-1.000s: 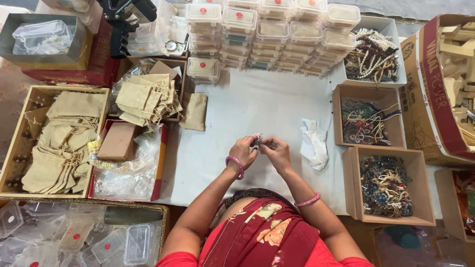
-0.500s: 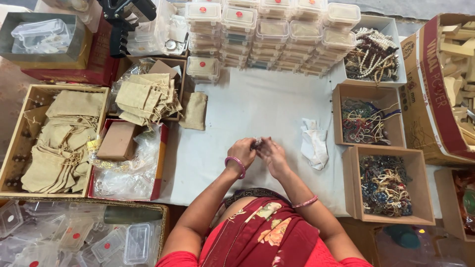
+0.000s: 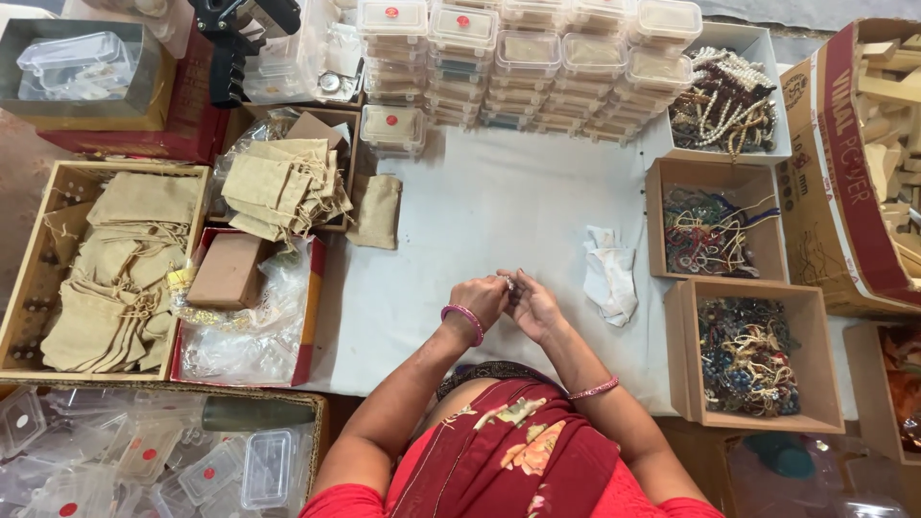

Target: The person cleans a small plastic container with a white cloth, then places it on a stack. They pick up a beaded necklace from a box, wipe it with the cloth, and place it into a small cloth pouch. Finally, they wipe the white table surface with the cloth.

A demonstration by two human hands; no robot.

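1. Pinching a small beaded piece (image 3: 507, 284) between both hands, you held it just above the white surface (image 3: 499, 201).
2. Your left hand (image 3: 480, 297) and right hand (image 3: 533, 305) touched, fingers curled.
3. A white cloth (image 3: 611, 273) lay near your right hand.

Bare white cloth (image 3: 499, 206) between burlap pouch (image 3: 376, 212) and crumpled rag (image 3: 611, 271).

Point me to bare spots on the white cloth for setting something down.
Widest bare patch: white cloth between stacked clear boxes and the hands. Smaller strip left of the hands, beside the red tray. Right crowded: crumpled cloth, bead boxes.
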